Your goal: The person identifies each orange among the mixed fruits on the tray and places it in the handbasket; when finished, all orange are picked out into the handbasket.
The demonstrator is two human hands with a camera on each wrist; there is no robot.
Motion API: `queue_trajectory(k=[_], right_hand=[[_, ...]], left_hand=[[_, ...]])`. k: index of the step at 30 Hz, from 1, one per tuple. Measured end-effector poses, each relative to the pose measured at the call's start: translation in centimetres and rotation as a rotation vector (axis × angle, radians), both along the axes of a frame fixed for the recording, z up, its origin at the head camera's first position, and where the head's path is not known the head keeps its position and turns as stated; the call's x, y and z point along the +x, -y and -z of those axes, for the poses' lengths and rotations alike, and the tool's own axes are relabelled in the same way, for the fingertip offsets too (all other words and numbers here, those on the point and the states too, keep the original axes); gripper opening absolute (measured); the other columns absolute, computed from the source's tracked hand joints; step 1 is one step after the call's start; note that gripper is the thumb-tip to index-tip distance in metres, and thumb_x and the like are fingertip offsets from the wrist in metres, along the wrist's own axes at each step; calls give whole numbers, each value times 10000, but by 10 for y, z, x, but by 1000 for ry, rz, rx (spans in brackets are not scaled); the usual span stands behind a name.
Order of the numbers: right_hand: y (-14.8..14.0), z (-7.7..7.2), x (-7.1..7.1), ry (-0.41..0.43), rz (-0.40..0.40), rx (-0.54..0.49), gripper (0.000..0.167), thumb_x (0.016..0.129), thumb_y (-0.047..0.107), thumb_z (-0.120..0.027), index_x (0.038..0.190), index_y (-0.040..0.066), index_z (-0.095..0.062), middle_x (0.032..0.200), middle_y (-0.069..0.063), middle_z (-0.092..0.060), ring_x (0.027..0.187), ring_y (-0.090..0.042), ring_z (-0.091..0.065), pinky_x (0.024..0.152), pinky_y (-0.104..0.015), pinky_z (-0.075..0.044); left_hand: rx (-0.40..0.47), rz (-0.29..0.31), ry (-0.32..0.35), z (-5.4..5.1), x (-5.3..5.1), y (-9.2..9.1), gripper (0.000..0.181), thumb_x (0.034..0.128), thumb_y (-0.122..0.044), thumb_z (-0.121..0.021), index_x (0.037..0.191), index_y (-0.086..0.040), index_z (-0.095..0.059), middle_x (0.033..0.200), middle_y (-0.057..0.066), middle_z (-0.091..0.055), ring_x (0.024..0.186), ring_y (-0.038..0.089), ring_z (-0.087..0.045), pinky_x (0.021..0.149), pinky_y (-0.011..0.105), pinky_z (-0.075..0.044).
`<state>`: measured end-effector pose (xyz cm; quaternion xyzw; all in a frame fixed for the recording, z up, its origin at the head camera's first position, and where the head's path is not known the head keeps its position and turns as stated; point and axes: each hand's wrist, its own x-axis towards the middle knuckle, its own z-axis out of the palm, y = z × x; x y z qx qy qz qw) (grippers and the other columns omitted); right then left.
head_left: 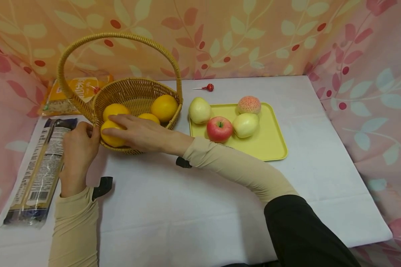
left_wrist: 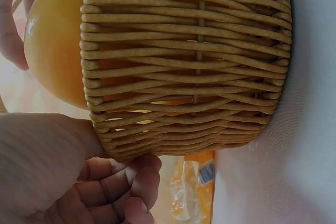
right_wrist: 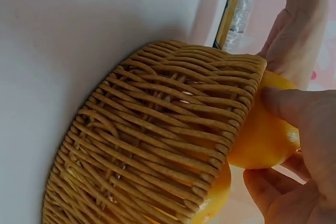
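A wicker basket [head_left: 128, 91] with a tall arched handle stands at the back left, holding several oranges. At its near left rim my right hand [head_left: 143, 133] grips one orange [head_left: 111, 138] from above. In the right wrist view the thumb lies on one side of this orange [right_wrist: 262, 135] and fingers on the other; it rises partly over the rim. My left hand [head_left: 79, 148] pinches the basket's left rim, with its fingers outside the weave in the left wrist view. Two more oranges [head_left: 115, 110] [head_left: 164, 107] lie behind, and another [head_left: 149, 118] is partly covered.
Right of the basket, a yellow tray [head_left: 267, 146] carries a red apple [head_left: 219, 129], two pale green fruits [head_left: 245, 125] and a speckled pink ball-shaped fruit [head_left: 249, 105]. A red lollipop [head_left: 209, 87] lies behind it. Packaged noodles [head_left: 41, 170] and an orange-yellow bag [head_left: 61, 98] lie left.
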<state>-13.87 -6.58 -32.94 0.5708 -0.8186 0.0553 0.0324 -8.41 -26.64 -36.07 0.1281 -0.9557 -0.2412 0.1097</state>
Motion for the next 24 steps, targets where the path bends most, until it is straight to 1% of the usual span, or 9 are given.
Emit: queue_trajectory(k=[3, 7, 10, 13, 16, 19, 21, 24], right_hand=[[2, 0, 0, 29, 34, 17, 487, 1003, 297, -518, 1470, 224, -404, 1496, -128, -428, 1300, -244, -526, 1074, -305, -429], [4, 1, -2, 84, 70, 33, 535, 993, 341, -536, 1490, 225, -377, 1488, -139, -437, 1225, -251, -579, 1057, -313, -442], [4, 3, -2, 88, 69, 35, 530, 997, 334, -530, 1496, 240, -377, 1499, -143, -420, 1211, -246, -588, 1039, -311, -456], [6, 3, -1, 71, 74, 37, 512, 1006, 314, -509, 1499, 257, -380, 1506, -140, -394, 1177, -239, -599, 979, -302, -491], [9, 4, 1, 31, 87, 53, 504, 1018, 314, -475, 1509, 267, -369, 1514, -116, -377, 1209, -243, -572, 940, -305, -513], [10, 4, 2, -3, 99, 67, 485, 1029, 287, -443, 1508, 264, -368, 1529, -86, -379, 1283, -254, -526, 934, -315, -523], [11, 4, 3, -11, 104, 68, 468, 1033, 250, -431, 1499, 255, -380, 1538, -73, -383, 1314, -253, -509, 941, -318, -525], [12, 5, 3, 2, 117, 79, 444, 1039, 175, -396, 1478, 236, -394, 1556, -72, -370, 1332, -250, -498, 903, -313, -542]], left_hand=[[-1, -2, 0, 0, 0, 0, 379, 994, -245, -462, 998, 108, -600, 820, 301, -628, 640, 380, -557, 463, 284, -347], [0, 3, 2, 1, 1, 1, 380, 994, -242, -464, 1007, 113, -601, 825, 301, -629, 644, 379, -558, 468, 284, -350], [-3, 8, -10, 1, 0, 1, 377, 991, -238, -469, 1000, 115, -603, 822, 303, -629, 639, 381, -557, 468, 284, -348], [-3, 10, -17, 1, 0, 1, 377, 991, -237, -469, 993, 116, -601, 815, 305, -625, 626, 377, -551, 460, 281, -342], [1, 11, -16, 1, -1, 1, 377, 989, -233, -472, 994, 121, -601, 812, 305, -621, 617, 373, -547, 453, 274, -339], [-3, 11, -27, 1, -1, 1, 369, 984, -227, -476, 984, 118, -609, 802, 298, -626, 615, 372, -549, 458, 276, -337], [-3, 10, -29, 1, -1, 1, 367, 985, -227, -473, 981, 114, -608, 798, 295, -626, 614, 369, -546, 460, 281, -338], [-4, 5, -27, 1, 0, 0, 366, 988, -231, -470, 982, 109, -605, 799, 295, -625, 617, 369, -546, 464, 291, -343]])
